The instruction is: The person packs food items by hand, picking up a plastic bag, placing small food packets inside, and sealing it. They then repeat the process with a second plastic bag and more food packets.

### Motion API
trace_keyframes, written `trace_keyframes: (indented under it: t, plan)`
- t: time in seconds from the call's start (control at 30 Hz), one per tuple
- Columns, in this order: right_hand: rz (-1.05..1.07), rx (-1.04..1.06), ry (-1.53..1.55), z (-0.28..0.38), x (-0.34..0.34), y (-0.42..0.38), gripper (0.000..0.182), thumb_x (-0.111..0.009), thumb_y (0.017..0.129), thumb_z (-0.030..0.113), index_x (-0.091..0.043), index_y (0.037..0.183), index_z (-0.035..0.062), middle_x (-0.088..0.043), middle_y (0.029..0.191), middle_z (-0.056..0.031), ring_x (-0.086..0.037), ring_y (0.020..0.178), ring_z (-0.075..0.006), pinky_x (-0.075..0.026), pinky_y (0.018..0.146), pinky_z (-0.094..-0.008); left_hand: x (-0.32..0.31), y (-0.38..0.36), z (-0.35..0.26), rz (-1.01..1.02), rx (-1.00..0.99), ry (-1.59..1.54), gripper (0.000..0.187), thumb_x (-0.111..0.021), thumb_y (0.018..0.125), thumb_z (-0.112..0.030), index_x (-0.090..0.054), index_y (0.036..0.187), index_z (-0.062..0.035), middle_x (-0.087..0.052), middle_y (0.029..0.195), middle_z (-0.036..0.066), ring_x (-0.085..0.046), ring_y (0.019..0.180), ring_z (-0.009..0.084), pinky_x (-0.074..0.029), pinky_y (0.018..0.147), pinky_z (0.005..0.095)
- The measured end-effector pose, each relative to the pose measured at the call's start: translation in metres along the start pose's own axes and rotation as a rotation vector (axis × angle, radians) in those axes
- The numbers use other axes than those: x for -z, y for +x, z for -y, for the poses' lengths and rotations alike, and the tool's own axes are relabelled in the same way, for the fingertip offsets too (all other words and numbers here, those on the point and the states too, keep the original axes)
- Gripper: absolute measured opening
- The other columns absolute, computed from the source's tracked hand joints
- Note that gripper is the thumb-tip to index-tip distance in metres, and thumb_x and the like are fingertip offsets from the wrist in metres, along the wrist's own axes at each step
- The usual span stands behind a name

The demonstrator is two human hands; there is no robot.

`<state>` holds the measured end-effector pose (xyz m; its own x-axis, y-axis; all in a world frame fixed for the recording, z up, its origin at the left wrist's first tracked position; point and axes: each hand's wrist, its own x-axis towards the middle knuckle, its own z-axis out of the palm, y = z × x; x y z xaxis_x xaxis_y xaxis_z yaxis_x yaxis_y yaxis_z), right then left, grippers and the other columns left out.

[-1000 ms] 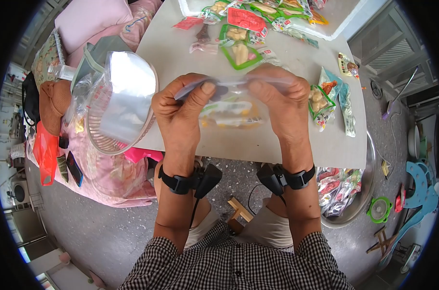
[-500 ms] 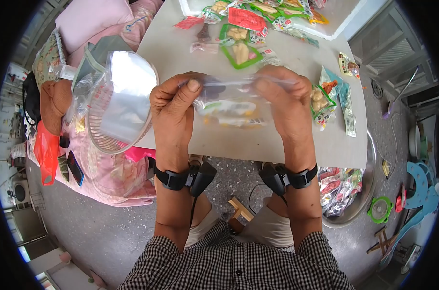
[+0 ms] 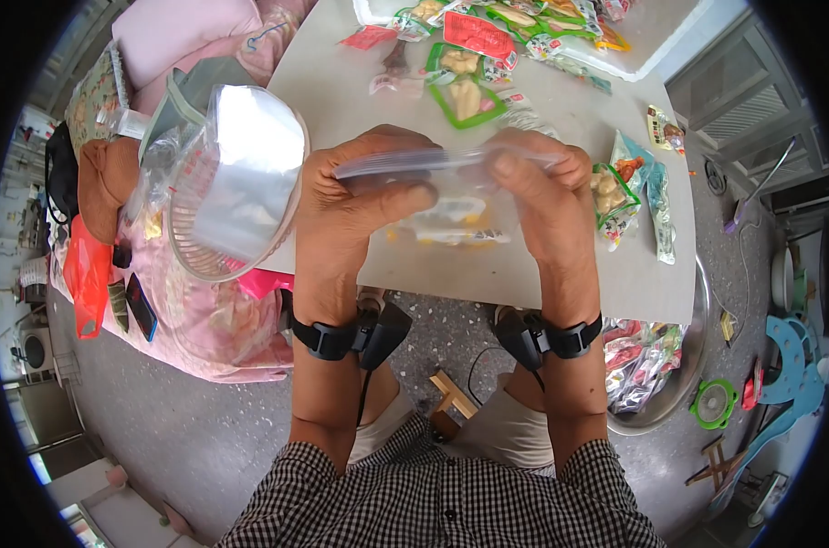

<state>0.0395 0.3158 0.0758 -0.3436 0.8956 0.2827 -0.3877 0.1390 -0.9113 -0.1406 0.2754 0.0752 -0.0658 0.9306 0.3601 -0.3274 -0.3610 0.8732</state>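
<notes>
Over the table's near part, both hands pinch the top edge of a clear plastic zip bag (image 3: 465, 196). My left hand (image 3: 346, 196) has its thumb laid across the front of the bag and its fingers behind. On the other side, my right hand (image 3: 547, 192) grips the same strip between thumb and fingers. White and yellow patches show through or on the lower part of the bag. Just beyond it lie green-edged food packets (image 3: 469, 99) with pale pieces inside. More packets (image 3: 613, 190) lie beside my right hand.
An oval plastic basket (image 3: 182, 242) with clear bags stands left of the table (image 3: 405, 265). A white foam box (image 3: 675, 36) with packets sits at the back right. Below the right edge is a metal basin (image 3: 697, 365) of packets. A wooden stool (image 3: 451, 395) stands on the floor.
My left hand has shifted its grip, its thumb now reaching right across the bag's front. The bag's top strip is tilted more and stands out more plainly.
</notes>
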Motion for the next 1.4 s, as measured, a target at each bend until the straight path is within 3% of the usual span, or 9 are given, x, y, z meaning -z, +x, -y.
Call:
trace_keyframes:
  t: [0.13,0.43,0.73,0.93,1.03,1.23,1.4]
  plan:
    - [0.027,0.016,-0.052,0.0,-0.002,0.0,0.013,-0.065,0.083,0.01,-0.069,0.089,-0.0014,-0.069,0.079,-0.0092,-0.063,0.073,-0.0119,-0.05,0.067,-0.0244,-0.003,-0.002,-0.006,-0.069,-0.026,0.178,0.014,-0.075,0.068,0.003,-0.069,0.081,0.0022,-0.065,0.076,0.005,-0.057,0.069,0.0114,-0.043,0.065,0.0237]
    - [-0.058,0.043,0.044,-0.007,0.005,0.001,0.011,-0.068,0.081,0.006,-0.068,0.091,0.0002,-0.068,0.08,-0.0076,-0.064,0.072,-0.013,-0.05,0.064,-0.0239,0.001,-0.003,-0.002,-0.098,-0.038,0.129,0.011,-0.073,0.069,0.005,-0.068,0.078,0.0039,-0.064,0.076,0.007,-0.057,0.068,0.0125,-0.044,0.064,0.0241]
    - [0.035,0.024,0.194,-0.007,0.013,0.0,0.01,-0.069,0.08,0.006,-0.068,0.089,0.002,-0.068,0.078,-0.0072,-0.065,0.074,-0.0135,-0.049,0.067,-0.0241,-0.003,-0.002,0.0,-0.084,-0.04,0.105,0.012,-0.073,0.069,0.005,-0.067,0.079,0.0045,-0.063,0.076,0.006,-0.057,0.07,0.0124,-0.045,0.067,0.0242]
    - [-0.071,0.128,-0.235,0.02,-0.001,0.001,0.011,-0.069,0.077,0.003,-0.067,0.088,0.0,-0.067,0.082,-0.0058,-0.063,0.077,-0.0135,-0.049,0.068,-0.0253,-0.006,-0.004,-0.001,-0.072,-0.066,0.205,0.01,-0.072,0.07,0.005,-0.066,0.078,0.004,-0.063,0.077,0.005,-0.057,0.07,0.0113,-0.045,0.064,0.0225]
    - [0.029,0.388,-0.63,0.038,-0.005,-0.002,0.014,-0.07,0.071,0.0,-0.066,0.084,-0.0004,-0.065,0.08,-0.0062,-0.062,0.076,-0.0169,-0.048,0.066,-0.0279,-0.014,-0.006,-0.008,-0.029,-0.035,0.293,0.01,-0.072,0.07,0.005,-0.066,0.078,0.004,-0.063,0.077,0.006,-0.057,0.068,0.0114,-0.044,0.062,0.0223]
    - [0.138,0.334,-0.847,0.048,-0.007,-0.017,0.01,-0.066,0.066,0.003,-0.058,0.072,-0.0002,-0.058,0.072,-0.0115,-0.058,0.072,-0.031,-0.046,0.063,-0.0386,-0.021,-0.007,-0.009,0.133,-0.182,0.411,0.012,-0.072,0.066,0.006,-0.066,0.077,0.0049,-0.063,0.076,0.008,-0.058,0.066,0.0129,-0.044,0.059,0.0231]
    - [0.084,0.482,-0.872,0.036,-0.004,-0.016,0.006,-0.063,0.066,0.008,-0.058,0.065,0.004,-0.058,0.067,-0.0122,-0.058,0.072,-0.0328,-0.044,0.06,-0.0424,-0.01,-0.007,-0.007,0.056,-0.2,0.276,0.015,-0.07,0.071,-0.005,-0.064,0.08,0.0058,-0.061,0.078,0.013,-0.056,0.073,0.0198,-0.043,0.067,0.0286]
